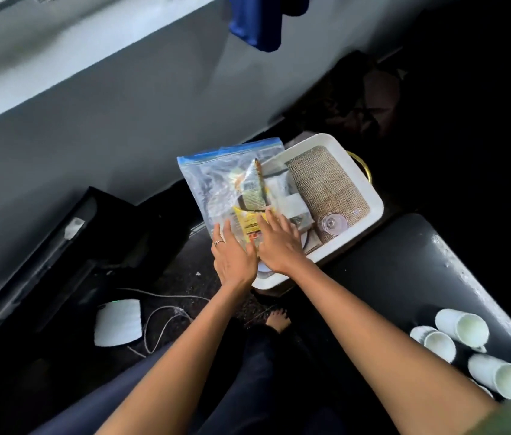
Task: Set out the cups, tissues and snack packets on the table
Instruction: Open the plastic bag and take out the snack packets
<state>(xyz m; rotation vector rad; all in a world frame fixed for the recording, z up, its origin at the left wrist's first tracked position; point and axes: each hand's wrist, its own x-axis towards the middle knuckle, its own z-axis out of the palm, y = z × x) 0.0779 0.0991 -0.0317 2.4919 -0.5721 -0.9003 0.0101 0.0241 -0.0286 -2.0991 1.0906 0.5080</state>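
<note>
Dim floor beside a dark worktop, with a clear zip bag of snack packets propped on the near-left end of a white tray, long axis running away up-left toward the blue seal. Left hand and right hand both flat on its near end, fingers spread, about equally near; cups on the worktop well to the right. Bag's bottom edge hidden under the hands; tissues not clearly made out.

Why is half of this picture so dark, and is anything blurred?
Head view: light falls on the grey wall at upper left, while the right side and floor sink into near-black shadow. The zip bag shows glare on its plastic. The wide lens bends straight edges. The white cups look soft and slightly overexposed.
</note>
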